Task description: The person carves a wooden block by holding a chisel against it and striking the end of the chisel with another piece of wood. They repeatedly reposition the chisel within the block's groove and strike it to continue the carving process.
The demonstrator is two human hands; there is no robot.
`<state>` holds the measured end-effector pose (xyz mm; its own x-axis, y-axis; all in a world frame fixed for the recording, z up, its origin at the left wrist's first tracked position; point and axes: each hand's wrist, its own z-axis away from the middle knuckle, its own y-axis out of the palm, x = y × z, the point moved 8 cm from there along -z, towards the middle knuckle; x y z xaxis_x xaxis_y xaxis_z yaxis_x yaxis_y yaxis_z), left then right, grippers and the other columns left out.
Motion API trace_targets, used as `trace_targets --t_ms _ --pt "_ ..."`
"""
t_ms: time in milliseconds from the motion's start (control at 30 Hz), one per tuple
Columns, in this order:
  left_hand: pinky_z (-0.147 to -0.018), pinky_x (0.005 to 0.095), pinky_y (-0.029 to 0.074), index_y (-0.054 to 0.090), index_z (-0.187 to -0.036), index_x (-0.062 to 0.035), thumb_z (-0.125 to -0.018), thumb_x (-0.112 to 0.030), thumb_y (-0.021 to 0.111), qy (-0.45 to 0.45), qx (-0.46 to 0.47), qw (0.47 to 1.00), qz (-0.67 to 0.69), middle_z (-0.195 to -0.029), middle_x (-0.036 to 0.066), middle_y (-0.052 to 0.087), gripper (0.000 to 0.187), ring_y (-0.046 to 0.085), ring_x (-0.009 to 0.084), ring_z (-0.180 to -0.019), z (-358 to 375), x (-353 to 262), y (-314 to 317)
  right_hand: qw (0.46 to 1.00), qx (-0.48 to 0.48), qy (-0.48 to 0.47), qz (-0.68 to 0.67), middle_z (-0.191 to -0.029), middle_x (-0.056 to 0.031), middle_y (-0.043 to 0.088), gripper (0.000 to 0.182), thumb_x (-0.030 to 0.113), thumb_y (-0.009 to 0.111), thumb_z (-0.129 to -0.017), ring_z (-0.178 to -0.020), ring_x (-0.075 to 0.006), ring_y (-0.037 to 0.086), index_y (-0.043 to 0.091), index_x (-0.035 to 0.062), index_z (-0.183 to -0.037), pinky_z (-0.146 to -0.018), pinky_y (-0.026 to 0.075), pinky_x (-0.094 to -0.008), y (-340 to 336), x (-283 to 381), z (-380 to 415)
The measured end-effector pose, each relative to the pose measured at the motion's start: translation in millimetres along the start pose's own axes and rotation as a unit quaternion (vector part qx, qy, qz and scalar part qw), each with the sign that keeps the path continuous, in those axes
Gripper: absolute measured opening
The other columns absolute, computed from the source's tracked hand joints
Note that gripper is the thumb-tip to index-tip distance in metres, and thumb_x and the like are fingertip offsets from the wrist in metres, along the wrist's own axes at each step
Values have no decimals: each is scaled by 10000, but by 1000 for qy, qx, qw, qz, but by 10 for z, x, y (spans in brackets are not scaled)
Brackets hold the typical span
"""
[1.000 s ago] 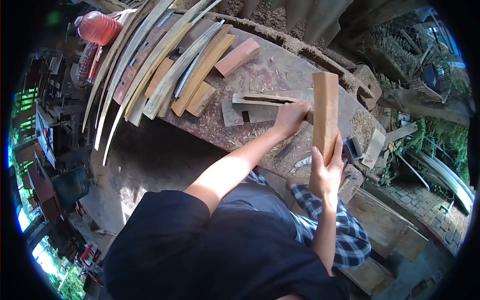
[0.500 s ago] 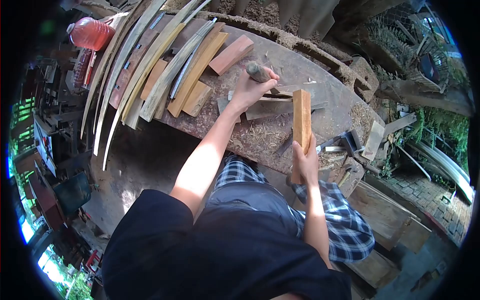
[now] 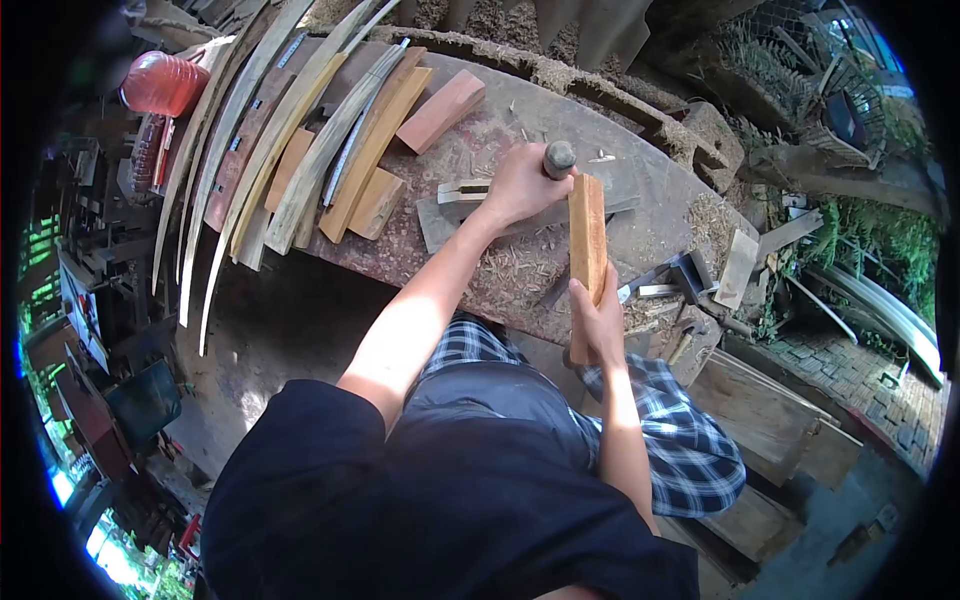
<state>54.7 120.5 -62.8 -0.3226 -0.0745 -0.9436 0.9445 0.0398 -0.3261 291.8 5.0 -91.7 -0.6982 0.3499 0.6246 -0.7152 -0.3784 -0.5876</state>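
My left hand (image 3: 522,188) is closed around a chisel (image 3: 560,158), whose round, worn handle end points up at me; its blade is hidden below my fist. Beneath that hand lies a pale wooden workpiece (image 3: 462,191) with a slot cut in it, resting on a greyish board (image 3: 436,226). My right hand (image 3: 600,322) grips a long squared wooden block (image 3: 588,235) near its lower end. The block stands lengthwise in front of me, its upper end right beside the chisel handle in this view.
Curved wooden slats (image 3: 268,165) and a reddish block (image 3: 440,110) lie on the left of the bench (image 3: 660,165). Wood shavings (image 3: 520,275) cover its near edge. A dark metal tool (image 3: 690,275) lies at the right. A jug of red liquid (image 3: 165,83) stands far left.
My left hand has moved right with the chisel, whose handle now stands closer to the top of the wooden block. The block stays in my right hand, and the view has shifted slightly.
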Motion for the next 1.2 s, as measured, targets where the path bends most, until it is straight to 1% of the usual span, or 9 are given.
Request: trace_targets --t_ms 333,500,667,733,867,933,1100,1133,1200 --pt "-775 324 566 745 -896 -78 -807 -158 737 -12 -3 999 48 -856 47 750 120 719 157 -814 -93 108 41 1000 0 -5 13 -1294 -310 611 843 463 663 -909 -1154 -440 647 298 52 -1548 -963 512 -466 -7 -18 -13" --pt "-754 368 582 765 -914 -110 -811 -203 731 -10 -42 999 -16 -867 112 760 144 751 266 -828 1 36 138 984 16 -8 -178 -1063 -111 606 618 281 651 -957 -901 -170 604 408 25 -1464 -799 514 -319 -242 345 -51" --pt "-743 421 578 746 -916 -107 -792 -201 734 2 -54 997 -46 -878 157 735 155 719 352 -826 78 -152 228 955 -121 -187 -196 -1351 -176 527 751 302 683 -917 -1206 -245 528 333 55 -1534 -1037 437 -394 -1037 1435 311" --pt "-730 437 568 735 -909 -101 -786 -210 736 16 -39 993 -111 -881 173 725 164 703 375 -820 92 -258 276 932 -128 -253 -225 -1299 -203 598 804 297 697 -890 -1150 -282 604 298 81 -1553 -1001 479 -416 -1050 1623 425" --pt "-740 486 567 706 -881 -98 -761 -242 769 37 -31 997 -54 -823 162 716 197 703 383 -807 127 -301 349 968 -93 -218 84 -1098 -291 703 816 332 696 -881 -981 -425 719 288 153 -1564 -854 567 -488 -768 1583 374" --pt "-736 492 569 706 -885 -108 -752 -233 773 25 -30 997 -73 -807 157 714 195 702 385 -796 98 -271 337 981 -88 -168 43 -1119 -292 697 817 343 694 -886 -996 -429 715 285 157 -1568 -876 564 -476 -852 1577 399" --pt "-710 505 557 691 -864 -96 -760 -240 761 43 -45 995 -84 -831 160 709 190 699 388 -801 188 -254 380 912 -205 -352 -53 -1216 -244 673 845 178 678 -869 -985 -323 715 235 107 -1586 -916 553 -403 -922 1664 571" --pt "-708 507 554 684 -854 -91 -763 -229 752 58 -47 995 -71 -835 156 709 179 697 387 -801 215 -283 412 968 -131 -212 -24 -1224 -274 665 860 189 693 -866 -957 -346 722 234 127 -1590 -898 556 -408 -793 1476 480" --pt "-694 515 548 665 -835 -87 -755 -184 725 46 -58 995 -72 -818 159 697 140 690 394 -778 264 -288 463 977 -91 -169 92 -1233 -298 656 871 199 704 -865 -934 -364 725 230 142 -1594 -862 562 -416 -775 1415 433"
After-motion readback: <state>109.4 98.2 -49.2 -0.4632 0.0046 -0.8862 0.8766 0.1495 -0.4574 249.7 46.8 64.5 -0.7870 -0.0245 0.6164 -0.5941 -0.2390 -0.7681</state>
